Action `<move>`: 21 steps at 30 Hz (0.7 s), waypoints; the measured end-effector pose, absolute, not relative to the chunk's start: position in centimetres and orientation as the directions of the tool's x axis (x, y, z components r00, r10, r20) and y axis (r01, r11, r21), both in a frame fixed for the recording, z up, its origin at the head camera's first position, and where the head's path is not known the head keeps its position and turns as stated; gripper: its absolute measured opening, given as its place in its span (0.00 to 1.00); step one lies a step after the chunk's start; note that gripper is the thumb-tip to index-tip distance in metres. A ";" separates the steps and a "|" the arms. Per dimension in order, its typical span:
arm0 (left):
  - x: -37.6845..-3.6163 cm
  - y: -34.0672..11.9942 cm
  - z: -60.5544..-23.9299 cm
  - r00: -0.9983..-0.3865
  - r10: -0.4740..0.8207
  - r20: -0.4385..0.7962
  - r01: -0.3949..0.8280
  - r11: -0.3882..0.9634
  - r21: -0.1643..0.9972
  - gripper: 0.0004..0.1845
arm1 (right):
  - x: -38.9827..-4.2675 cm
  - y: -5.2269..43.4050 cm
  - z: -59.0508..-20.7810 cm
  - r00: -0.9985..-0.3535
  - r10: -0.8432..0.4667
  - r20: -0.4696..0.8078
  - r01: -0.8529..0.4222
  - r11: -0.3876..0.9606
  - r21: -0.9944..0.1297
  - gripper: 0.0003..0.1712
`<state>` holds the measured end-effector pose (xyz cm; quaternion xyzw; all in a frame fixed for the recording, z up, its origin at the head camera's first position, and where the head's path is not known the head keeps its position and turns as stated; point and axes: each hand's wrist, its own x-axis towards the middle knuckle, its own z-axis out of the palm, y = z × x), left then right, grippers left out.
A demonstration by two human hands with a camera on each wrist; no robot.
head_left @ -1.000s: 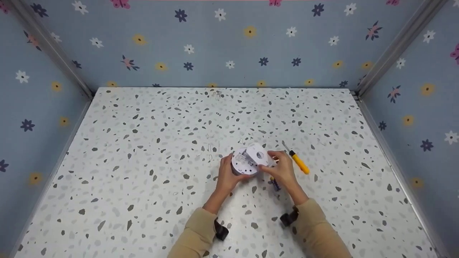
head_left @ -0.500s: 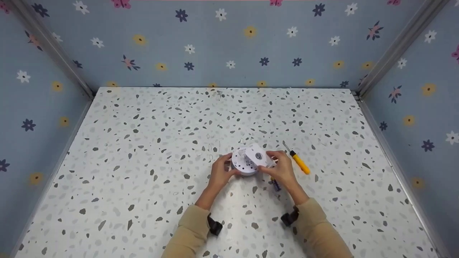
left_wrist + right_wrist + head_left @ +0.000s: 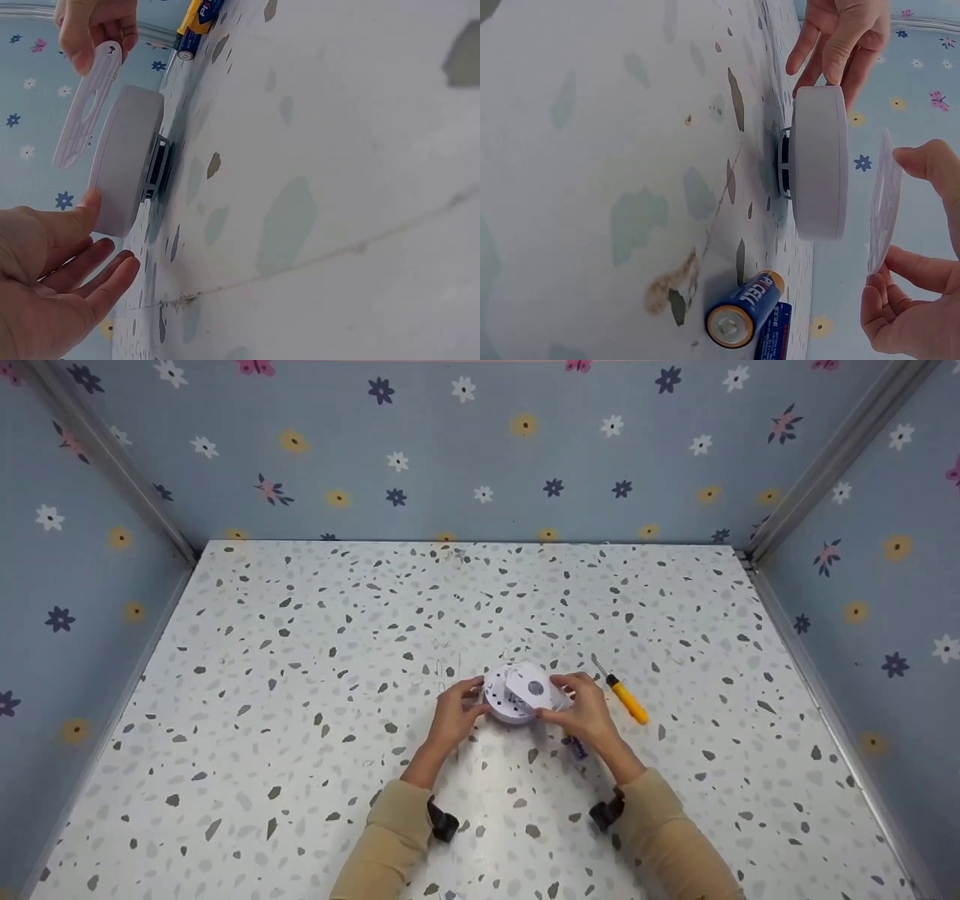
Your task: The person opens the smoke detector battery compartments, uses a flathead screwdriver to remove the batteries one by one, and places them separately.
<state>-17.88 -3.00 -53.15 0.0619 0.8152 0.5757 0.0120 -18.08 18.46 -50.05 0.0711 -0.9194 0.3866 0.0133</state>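
The round white device (image 3: 512,703) under my hands is smooth matt plastic, and the thin cover plate (image 3: 883,202) in my right grip is the same plastic, slightly translucent. The batteries (image 3: 744,310) have glossy printed wrappers and shiny metal ends. The surface (image 3: 300,675) is smooth speckled laminate with a faint sheen.

Two bare hands, left hand (image 3: 453,715) and right hand (image 3: 587,712); tan long sleeves (image 3: 390,840); black wrist cameras (image 3: 442,821).

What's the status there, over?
Left hand steadies round white device on table. Right hand pinches its flat cover above it. Batteries, screwdriver lie aside, nothing blocking.
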 end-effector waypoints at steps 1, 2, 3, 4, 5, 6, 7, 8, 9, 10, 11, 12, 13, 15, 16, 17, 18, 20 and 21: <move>-17.9 -3.0 -53.2 -0.992 0.122 0.045 0.084 0.332 0.940 0.25 | -18.1 18.4 -50.0 -0.990 -0.125 0.070 -0.137 0.694 -0.707 0.33; -18.0 -3.1 -53.2 -0.991 0.128 0.039 0.081 0.336 0.939 0.24 | -18.2 18.4 -50.0 -0.990 -0.129 0.063 -0.135 0.696 -0.705 0.33; -18.0 -3.1 -53.2 -0.991 0.131 0.031 0.075 0.341 0.937 0.25 | -18.2 18.4 -50.0 -0.989 -0.136 0.057 -0.137 0.698 -0.703 0.33; -18.1 -3.2 -53.3 -0.990 0.140 0.010 0.058 0.345 0.937 0.25 | -18.3 18.4 -49.9 -0.988 -0.145 0.052 -0.140 0.699 -0.702 0.33; -18.2 -3.2 -53.3 -0.990 0.144 0.004 0.055 0.351 0.935 0.25 | -18.4 18.4 -49.9 -0.986 -0.156 0.050 -0.146 0.697 -0.702 0.33; -18.2 -3.2 -53.3 -0.989 0.146 0.002 0.055 0.357 0.932 0.25 | -18.5 18.4 -49.9 -0.984 -0.170 0.051 -0.156 0.696 -0.701 0.33; -18.2 -3.2 -53.3 -0.989 0.148 -0.003 0.051 0.359 0.932 0.25 | -18.6 18.4 -49.9 -0.981 -0.184 0.055 -0.170 0.695 -0.698 0.33; -18.2 -3.2 -53.3 -0.989 0.151 -0.005 0.051 0.361 0.931 0.25 | -18.7 18.4 -49.9 -0.978 -0.199 0.061 -0.185 0.695 -0.695 0.33; -18.1 -3.2 -53.3 -0.988 0.154 -0.004 0.053 0.365 0.929 0.25 | -18.8 18.4 -49.9 -0.974 -0.215 0.067 -0.201 0.695 -0.691 0.32; -18.1 -3.2 -53.3 -0.988 0.157 -0.003 0.055 0.368 0.928 0.25 | -18.9 18.4 -49.9 -0.970 -0.230 0.075 -0.218 0.693 -0.687 0.32; -18.1 -3.2 -53.2 -0.988 0.157 -0.006 0.053 0.369 0.928 0.25 | -19.0 18.4 -50.0 -0.966 -0.244 0.084 -0.234 0.692 -0.683 0.32; -18.1 -3.2 -53.2 -0.988 0.155 -0.012 0.047 0.374 0.926 0.25 | -19.2 18.4 -50.0 -0.962 -0.256 0.091 -0.249 0.692 -0.677 0.32; -18.0 -3.2 -53.2 -0.988 0.154 -0.019 0.041 0.379 0.925 0.26 | -19.3 18.4 -50.0 -0.958 -0.268 0.098 -0.262 0.693 -0.672 0.32; -18.0 -3.2 -53.1 -0.988 0.150 -0.027 0.034 0.387 0.922 0.26 | -19.5 18.4 -50.1 -0.950 -0.290 0.113 -0.289 0.690 -0.663 0.32; -18.0 -3.2 -53.1 -0.989 0.145 -0.030 0.029 0.389 0.921 0.26 | -19.6 18.4 -50.2 -0.947 -0.299 0.118 -0.300 0.690 -0.659 0.32; -18.0 -3.2 -53.2 -0.989 0.143 -0.029 0.030 0.394 0.918 0.26 | -19.7 18.4 -50.2 -0.944 -0.307 0.122 -0.310 0.690 -0.654 0.32; -18.0 -3.2 -53.2 -0.990 0.137 -0.031 0.026 0.396 0.918 0.25 | -19.8 18.4 -50.2 -0.940 -0.316 0.126 -0.319 0.689 -0.650 0.32; -18.0 -3.2 -53.2 -0.992 0.126 -0.025 0.027 0.399 0.917 0.24 | -20.0 18.3 -50.2 -0.934 -0.333 0.126 -0.333 0.690 -0.643 0.32; -18.1 -3.2 -53.2 -0.993 0.120 -0.021 0.028 0.396 0.918 0.23 | -20.1 18.3 -50.2 -0.932 -0.340 0.122 -0.337 0.692 -0.639 0.32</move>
